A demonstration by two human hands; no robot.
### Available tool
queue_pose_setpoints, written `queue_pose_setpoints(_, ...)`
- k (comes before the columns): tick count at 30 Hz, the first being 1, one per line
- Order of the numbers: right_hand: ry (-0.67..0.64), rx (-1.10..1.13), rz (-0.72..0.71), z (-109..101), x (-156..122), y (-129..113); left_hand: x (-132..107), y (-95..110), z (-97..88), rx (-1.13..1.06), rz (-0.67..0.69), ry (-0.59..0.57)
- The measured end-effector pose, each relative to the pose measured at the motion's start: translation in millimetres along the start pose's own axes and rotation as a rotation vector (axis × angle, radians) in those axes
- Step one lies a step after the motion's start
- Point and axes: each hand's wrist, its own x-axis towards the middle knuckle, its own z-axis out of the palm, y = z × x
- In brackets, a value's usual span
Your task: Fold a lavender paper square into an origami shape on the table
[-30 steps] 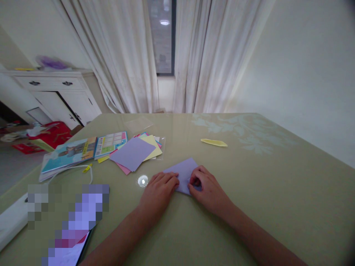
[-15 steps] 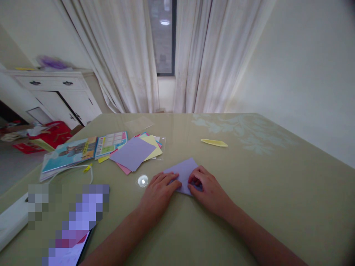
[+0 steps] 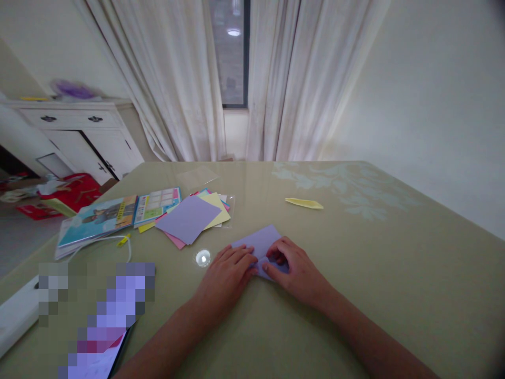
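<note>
A sheet of purple paper (image 3: pixel 262 239) lies on the table in front of me, with a folded flap at its near right side. My left hand (image 3: pixel 229 271) rests on the paper's left part, fingers laid flat over it. At the right side, my right hand (image 3: pixel 295 268) pinches the flap between thumb and curled fingers. Both hands partly cover the paper, so its full outline is hidden. Farther back lies a narrow folded yellow paper piece (image 3: pixel 303 203), apart from either hand.
Left of the hands is a pile of coloured paper sheets (image 3: pixel 189 218), beside booklets (image 3: pixel 97 221). A white cable (image 3: pixel 98 238) and a blurred-out device with a screen (image 3: pixel 114 316) lie nearer. Behind the table (image 3: pixel 386 273) hang curtains (image 3: pixel 189 79).
My right thumb has moved slightly left with the paper's flap, which now shows more of a fold. My left thumb has shifted down towards the near edge.
</note>
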Motion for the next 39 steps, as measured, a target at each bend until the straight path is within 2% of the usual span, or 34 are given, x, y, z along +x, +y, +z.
queue_pose_setpoints(5, -0.231, 0.000, -0.128, -18, -4, -3, -3, -3, -8.6, -0.132, -0.007, -0.085)
queue_pose_setpoints(7, -0.285, -0.046, -0.166, -24, -5, -3, -4, -4, -8.4, -0.161, -0.004, -0.092)
queue_pose_setpoints(14, -0.214, -0.172, -0.190, -32, 1, 8, -3, -6, -6.6, -0.221, -0.031, 0.019)
queue_pose_setpoints(20, -0.175, -0.286, -0.171, -38, 5, 12, -6, 7, -15.4, -0.040, 0.073, -0.020)
queue_pose_setpoints(25, -0.238, -0.245, -0.189, -42, 4, 11, -9, 14, -17.4, -0.042, 0.095, -0.038)
queue_pose_setpoints(33, -0.336, -0.223, -0.157, -48, 1, 19, -8, 14, -18.8, -0.054, 0.097, -0.066)
queue_pose_setpoints(39, -0.279, -0.106, -0.169, -49, 2, 26, -6, 8, -19.7, -0.123, 0.094, -0.066)
